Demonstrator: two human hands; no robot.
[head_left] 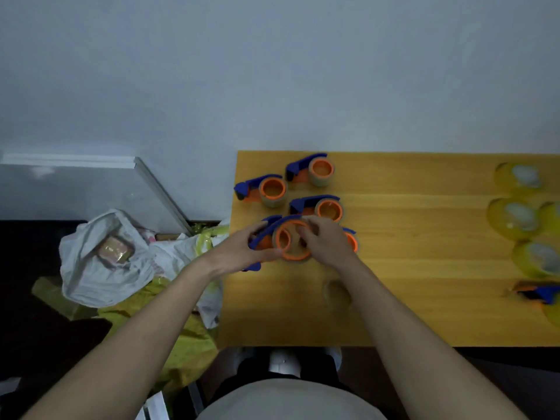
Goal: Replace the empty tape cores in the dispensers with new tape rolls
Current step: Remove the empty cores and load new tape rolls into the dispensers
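Over the left part of the wooden table [424, 313] I hold a blue and orange tape dispenser [266, 237]. My left hand [242, 250] grips its blue body from the left. My right hand [324, 241] pinches the empty tape core [292, 247] on its orange hub. Three more dispensers [309, 169] [263, 189] [321, 207] lie behind, and another [351, 237] shows partly behind my right hand. Several new clear tape rolls [519, 177] [512, 218] [539, 257] lie at the right edge.
A further dispenser [539, 294] lies at the far right near the front. A faint clear core [336, 294] lies on the table under my right forearm. On the floor to the left are a white plastic bag [103, 262] and yellow wrapping [181, 338]. A wall rises behind the table.
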